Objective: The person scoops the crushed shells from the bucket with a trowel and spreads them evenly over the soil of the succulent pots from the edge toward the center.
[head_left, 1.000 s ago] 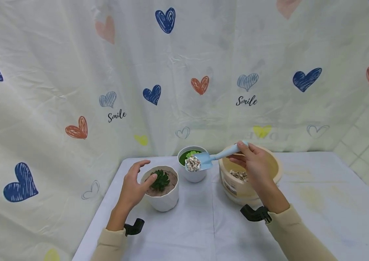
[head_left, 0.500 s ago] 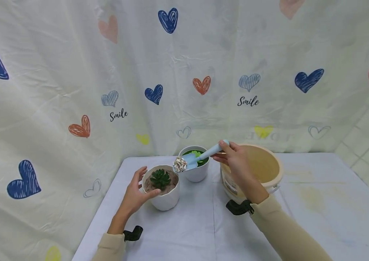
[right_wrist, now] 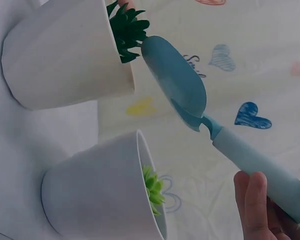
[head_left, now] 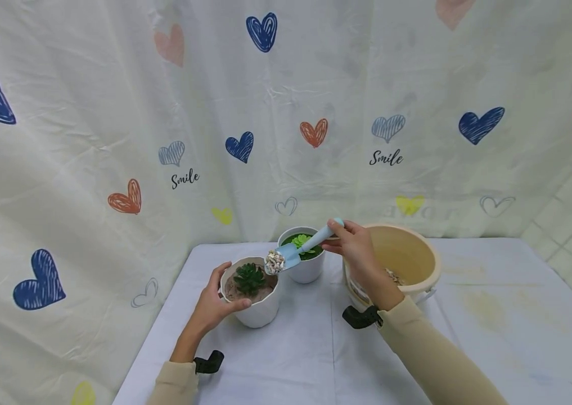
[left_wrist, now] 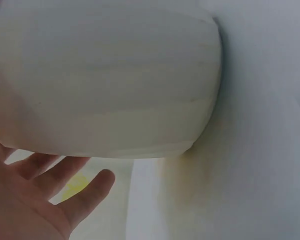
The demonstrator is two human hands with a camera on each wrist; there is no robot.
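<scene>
My right hand [head_left: 359, 256] holds a light blue toy-like trowel [head_left: 319, 237] by its handle. White and brown pebbles [head_left: 274, 262] lie heaped on the blade, which is over the right rim of a faceted white pot [head_left: 257, 313]. A dark green succulent [head_left: 249, 279] stands in that pot in pale sandy soil. My left hand [head_left: 210, 307] steadies the pot from the left, thumb at the front rim and fingers around the far side. In the left wrist view the little finger stands off the pot wall. The right wrist view shows the underside of the trowel blade [right_wrist: 175, 75].
Behind, to the right, stands a second white pot [head_left: 306, 274] with a light green succulent [head_left: 300, 242]. A cream bucket [head_left: 424, 264] with pebbles inside is at the right, partly behind the right forearm. A heart-printed curtain [head_left: 286, 169] hangs at the back of the white-covered table [head_left: 306, 360].
My right hand has carried the loaded trowel left from in front of the bucket to the faceted pot. My left hand has closed in around that pot's rim.
</scene>
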